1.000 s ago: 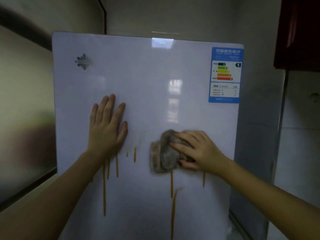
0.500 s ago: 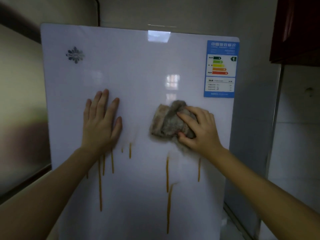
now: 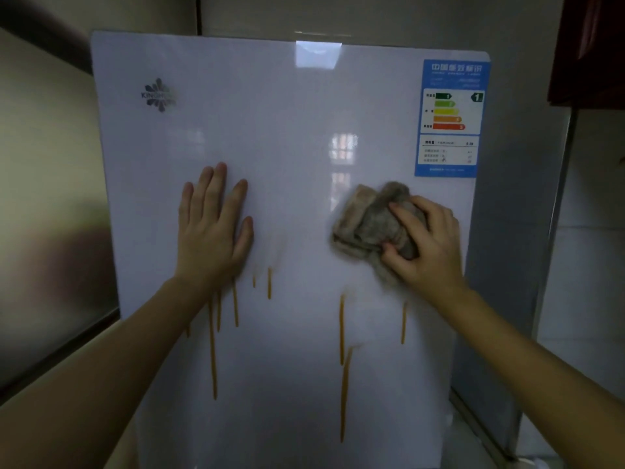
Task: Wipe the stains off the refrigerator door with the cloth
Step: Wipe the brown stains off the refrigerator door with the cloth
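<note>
a glossy white refrigerator door [image 3: 287, 147] fills the middle of the view, faintly reflecting a window. the left hand [image 3: 213, 228] lies flat against the door with palm down and fingers spread and extended upward, holding nothing. the right hand [image 3: 426, 245] presses a crumpled grey-brown cloth [image 3: 368, 221] against the door on its right side, fingers curled over the cloth and the thumb tucked under its lower edge – the bunched fabric sticks out to the left of and above the hand, and a loose part hangs below the palm. thin orange-yellow drip stains [image 3: 343, 367] run down the door in vertical streaks: a cluster just below the left wrist, two short ones beside it, a long pair in the middle below the cloth, and one streak under the right wrist. the cloth sits above the middle and right streaks, not touching them. a blue energy-rating sticker with coloured bars [image 3: 451, 118] is at the door's upper right corner, just above the cloth, and a small silver flower-shaped logo [image 3: 159, 95] is at the upper left. a dark red cabinet [image 3: 592, 45] shows at the top right edge.
</note>
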Action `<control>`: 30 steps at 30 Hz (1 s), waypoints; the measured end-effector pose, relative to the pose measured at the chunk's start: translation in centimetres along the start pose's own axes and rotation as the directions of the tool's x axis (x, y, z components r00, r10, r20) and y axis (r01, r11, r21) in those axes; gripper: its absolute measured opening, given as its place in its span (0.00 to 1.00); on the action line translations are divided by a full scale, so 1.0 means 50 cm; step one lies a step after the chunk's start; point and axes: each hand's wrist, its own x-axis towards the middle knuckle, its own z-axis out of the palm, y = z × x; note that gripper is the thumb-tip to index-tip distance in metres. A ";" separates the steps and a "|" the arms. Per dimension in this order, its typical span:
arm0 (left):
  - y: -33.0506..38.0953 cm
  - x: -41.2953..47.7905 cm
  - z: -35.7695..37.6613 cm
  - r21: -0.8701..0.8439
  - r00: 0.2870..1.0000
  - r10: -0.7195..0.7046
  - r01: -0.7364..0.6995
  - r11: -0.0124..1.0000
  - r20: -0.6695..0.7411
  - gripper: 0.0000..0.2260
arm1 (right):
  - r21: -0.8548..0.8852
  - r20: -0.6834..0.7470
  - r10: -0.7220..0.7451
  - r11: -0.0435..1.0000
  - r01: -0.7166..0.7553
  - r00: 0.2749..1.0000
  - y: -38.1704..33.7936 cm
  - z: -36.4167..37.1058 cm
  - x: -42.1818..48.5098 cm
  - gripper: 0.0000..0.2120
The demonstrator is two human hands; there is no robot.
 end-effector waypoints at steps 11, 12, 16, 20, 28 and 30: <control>-0.005 0.002 -0.019 0.015 0.998 0.028 -0.028 0.999 0.052 0.25 | 0.037 0.213 -0.415 0.908 0.417 0.884 -0.042 0.038 -0.149 0.27; -0.009 0.001 -0.024 0.020 0.997 0.036 -0.037 0.999 0.063 0.25 | 0.026 0.196 -0.394 0.917 0.397 0.898 -0.033 0.031 -0.141 0.27; -0.020 -0.001 -0.033 0.023 0.996 0.057 -0.059 0.998 0.066 0.24 | -0.004 0.078 -0.236 0.972 0.237 0.969 -0.051 0.042 -0.076 0.26; -0.015 -0.009 -0.028 0.025 0.997 0.066 -0.067 0.997 0.033 0.24 | 0.044 0.023 -0.149 0.988 0.148 0.989 -0.129 0.098 -0.059 0.26; -0.017 -0.015 -0.016 -0.005 0.998 0.056 -0.056 0.998 0.032 0.25 | 0.036 0.154 -0.234 0.972 0.231 0.960 -0.120 0.082 -0.229 0.26; -0.018 -0.016 -0.014 -0.005 0.998 0.055 -0.055 0.998 0.032 0.25 | 0.001 0.130 -0.133 0.991 0.134 0.982 -0.084 0.052 -0.245 0.24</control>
